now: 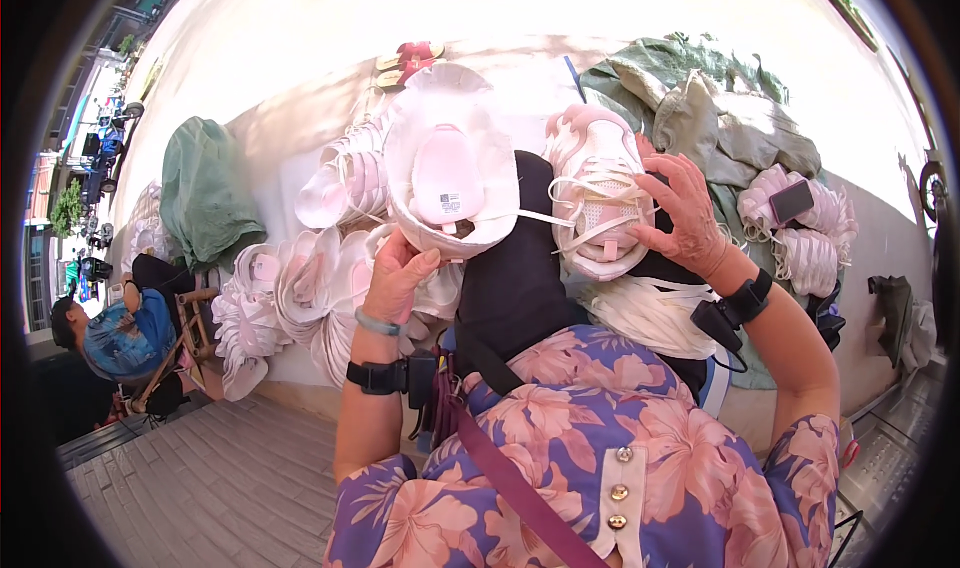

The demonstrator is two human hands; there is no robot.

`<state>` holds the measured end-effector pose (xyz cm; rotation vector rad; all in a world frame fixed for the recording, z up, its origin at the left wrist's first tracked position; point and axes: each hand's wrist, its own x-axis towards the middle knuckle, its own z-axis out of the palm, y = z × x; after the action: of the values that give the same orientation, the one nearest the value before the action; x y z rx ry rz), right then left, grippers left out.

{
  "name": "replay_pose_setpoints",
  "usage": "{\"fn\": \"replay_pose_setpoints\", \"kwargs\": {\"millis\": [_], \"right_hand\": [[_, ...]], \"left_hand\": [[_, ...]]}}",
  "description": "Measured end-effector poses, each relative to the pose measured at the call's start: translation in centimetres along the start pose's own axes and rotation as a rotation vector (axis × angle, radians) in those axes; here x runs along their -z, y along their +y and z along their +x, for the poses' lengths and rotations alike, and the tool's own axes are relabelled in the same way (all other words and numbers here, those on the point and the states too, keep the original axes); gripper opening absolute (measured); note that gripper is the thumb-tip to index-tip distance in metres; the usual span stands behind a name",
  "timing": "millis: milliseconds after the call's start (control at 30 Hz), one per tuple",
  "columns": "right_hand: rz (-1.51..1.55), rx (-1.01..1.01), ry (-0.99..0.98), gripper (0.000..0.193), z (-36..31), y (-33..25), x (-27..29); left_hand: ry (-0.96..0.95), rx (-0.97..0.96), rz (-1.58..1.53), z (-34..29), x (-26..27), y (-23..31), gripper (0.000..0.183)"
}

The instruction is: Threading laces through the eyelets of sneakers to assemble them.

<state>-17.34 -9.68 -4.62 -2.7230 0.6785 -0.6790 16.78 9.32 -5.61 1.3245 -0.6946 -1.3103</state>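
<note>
My left hand (pixel 398 273) grips the rim of a pale pink and white sneaker upper (pixel 450 178), held up with its open inside and tongue label facing me. My right hand (pixel 685 213) rests fingers spread on the side of a second pink and white sneaker (pixel 595 193) with white laces threaded across it. A loose white lace runs between the two shoes. Both lie over a black cloth (pixel 515 268) on my lap. Each wrist carries a black strapped device.
Stacks of white and pink shoe uppers (pixel 290 288) lie at my left, a bundle of white laces (pixel 650 313) at my right. Green sacks (pixel 205 193) and grey-green sacks (pixel 720 108) sit behind. A phone (pixel 790 200) lies on more uppers. A seated person (pixel 120 333) is far left.
</note>
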Motion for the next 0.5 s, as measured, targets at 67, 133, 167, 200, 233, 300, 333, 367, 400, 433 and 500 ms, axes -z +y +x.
{"fn": "replay_pose_setpoints", "kwargs": {"millis": [67, 133, 167, 200, 233, 300, 333, 367, 400, 433, 500], "right_hand": [[-0.020, 0.086, 0.030, 0.039, 1.3, -2.7, 0.0], [-0.053, 0.259, -0.104, 0.024, 2.1, -4.6, -0.4], [-0.060, 0.255, -0.103, 0.024, 2.5, -5.3, -0.9], [-0.065, 0.278, -0.153, 0.021, 2.8, -5.8, -1.7], [-0.069, 0.302, -0.203, 0.017, 2.9, -6.1, -2.3], [-0.070, 0.270, -0.223, 0.017, 2.8, -6.2, -2.8], [-0.069, 0.237, -0.244, 0.018, 2.9, -6.2, -3.0], [-0.122, 0.266, -0.249, 0.018, 2.9, -6.3, -3.1], [-0.127, 0.268, -0.244, 0.018, 3.1, -6.5, -3.0], [-0.131, 0.286, -0.310, 0.017, 3.3, -6.7, -2.8], [-0.089, 0.303, -0.333, 0.014, 3.5, -6.9, -3.0]], "left_hand": [[0.010, -0.003, -0.020, -0.1, -0.2, 0.0, 0.056], [0.003, -0.007, -0.042, 0.0, -0.5, 0.3, 0.056], [-0.016, 0.010, -0.081, 0.0, -0.6, 0.6, 0.057], [-0.028, 0.028, -0.121, -0.1, -0.7, 0.7, 0.058], [-0.029, 0.025, -0.121, -0.1, -0.9, 0.7, 0.058], [-0.016, -0.023, -0.026, 0.0, -1.1, 0.6, 0.055], [-0.015, -0.028, -0.024, -0.1, -1.2, 0.8, 0.055], [-0.029, -0.008, -0.046, -0.4, -1.3, 1.0, 0.056], [-0.044, 0.010, -0.067, -0.5, -1.4, 1.1, 0.058], [-0.025, 0.007, -0.066, -0.5, -1.5, 1.0, 0.058], [-0.027, 0.007, -0.063, -0.6, -1.4, 0.8, 0.057]]}}
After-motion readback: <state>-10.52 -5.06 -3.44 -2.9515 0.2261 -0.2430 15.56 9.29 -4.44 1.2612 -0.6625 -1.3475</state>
